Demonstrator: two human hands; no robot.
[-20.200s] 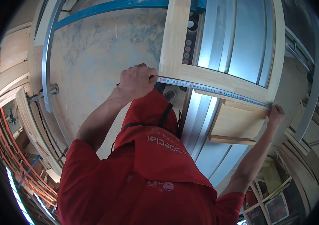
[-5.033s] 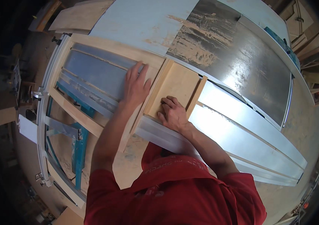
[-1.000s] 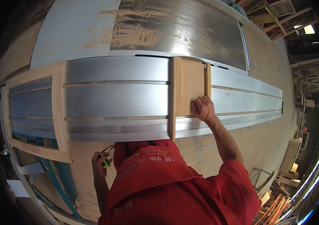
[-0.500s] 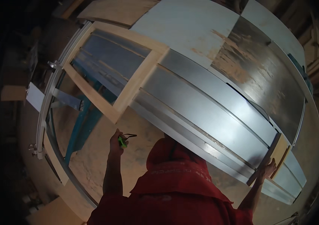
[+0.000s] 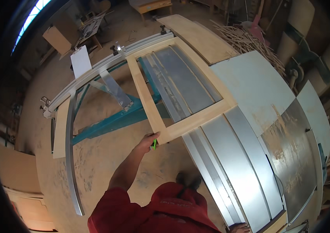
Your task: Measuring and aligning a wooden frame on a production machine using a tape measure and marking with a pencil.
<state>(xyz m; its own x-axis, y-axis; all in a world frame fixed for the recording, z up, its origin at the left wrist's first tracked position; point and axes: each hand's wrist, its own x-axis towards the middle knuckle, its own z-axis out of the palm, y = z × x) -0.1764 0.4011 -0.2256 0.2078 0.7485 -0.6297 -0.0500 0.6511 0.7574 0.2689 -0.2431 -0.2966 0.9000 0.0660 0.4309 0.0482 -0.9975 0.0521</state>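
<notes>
A pale wooden frame (image 5: 198, 124) lies on the metal table (image 5: 232, 155) of a large machine, its near left corner jutting past the table edge. At that corner my left hand (image 5: 146, 143) is closed, its thumb on top of the wood. The same hand keeps a small bright green object (image 5: 155, 144) in its grasp; its kind is not clear. At the lower edge, my right hand (image 5: 240, 228) lies with its fingers stretched on the table beside a wooden bar (image 5: 276, 224). The picture's edge cuts off part of that hand.
An aluminium rail (image 5: 103, 64) with clamps runs along the frame's far side. A white sheet (image 5: 81, 62) stands at the rail. Light blue panels (image 5: 256, 81) and a plywood board (image 5: 196, 37) adjoin the table. Wood scraps (image 5: 248, 44) are heaped behind. Teal supports (image 5: 112, 122) cross below.
My left hand has moved up to the frame's near corner and taken hold of it, with the green object still in hand. The view has turned, so my right hand sits at the lower edge.
</notes>
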